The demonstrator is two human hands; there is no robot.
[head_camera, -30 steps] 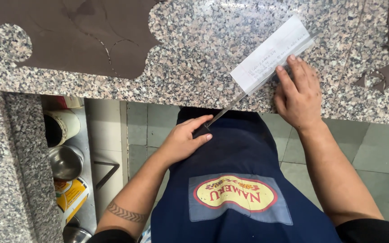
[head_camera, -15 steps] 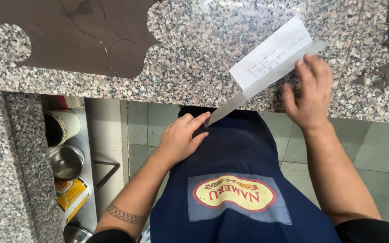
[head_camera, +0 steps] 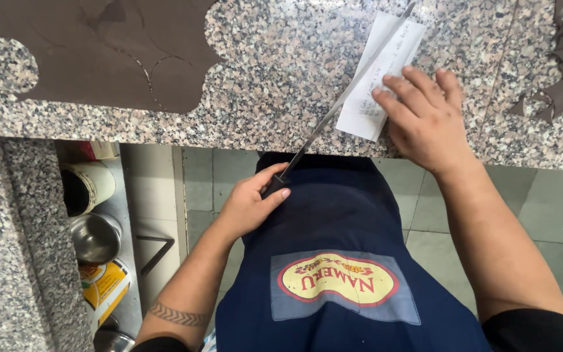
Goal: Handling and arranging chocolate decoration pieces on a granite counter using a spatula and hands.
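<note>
Fingers [head_camera: 265, 189] of your left hand [head_camera: 249, 208] clench the long steel knife's [head_camera: 340, 104] black handle; your right hand [head_camera: 428, 120] lies flat, released, pinning white paper [head_camera: 379, 62] on the speckled granite surface [head_camera: 275, 72].

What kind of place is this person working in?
Probably a kitchen or food workshop: a granite counter, steel pots and tins on a shelf below, a dark rolled-out sheet with round cutouts, and a long knife.
</note>
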